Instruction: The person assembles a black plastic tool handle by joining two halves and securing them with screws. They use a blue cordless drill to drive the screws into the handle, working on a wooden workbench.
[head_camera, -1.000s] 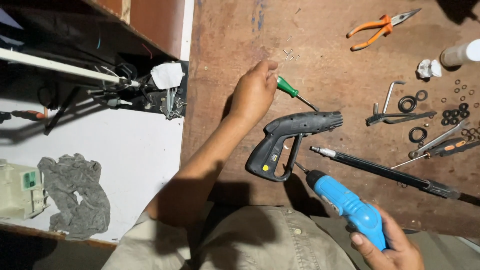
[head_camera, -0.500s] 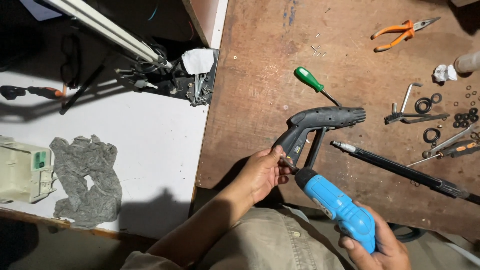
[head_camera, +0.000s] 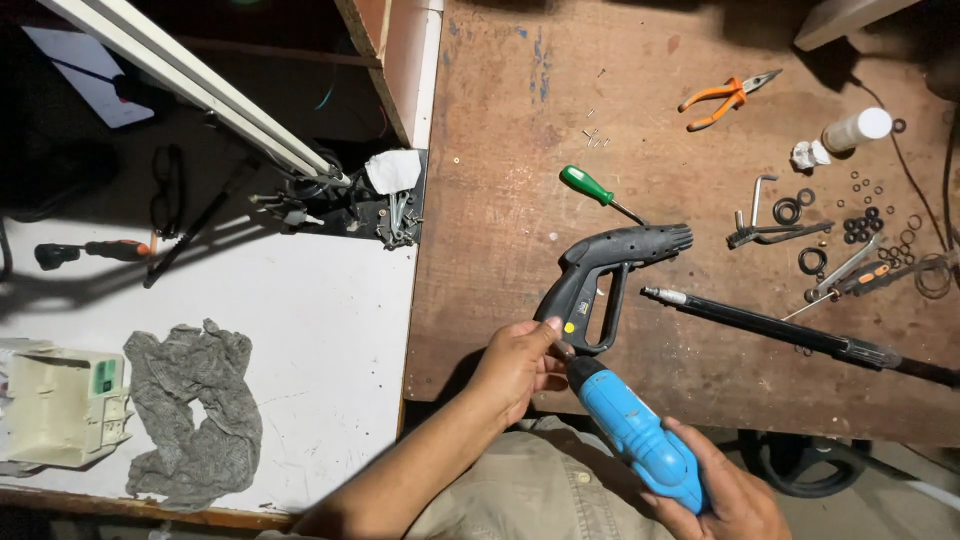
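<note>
At the lower middle of the frame, the left hand comes up from below with the forearm slanting from the lower left; its fingers are curled and its thumb presses on the bottom of the grip of a black spray gun, which lies on the brown wooden table. A small yellow round sticker sits on the gun's handle, just beside the thumb. The right hand, at the bottom edge, has its fingers closed around the back of a blue electric screwdriver, whose dark tip points up-left and meets the gun's handle base.

Right of the gun lies a long black lance. Above it is a green-handled screwdriver, and in the upper right orange pliers and a white bottle on its side. Black rubber rings are scattered loose near it. On the white surface at the lower left sit a cream plastic box with a small green label and a grey rag.
</note>
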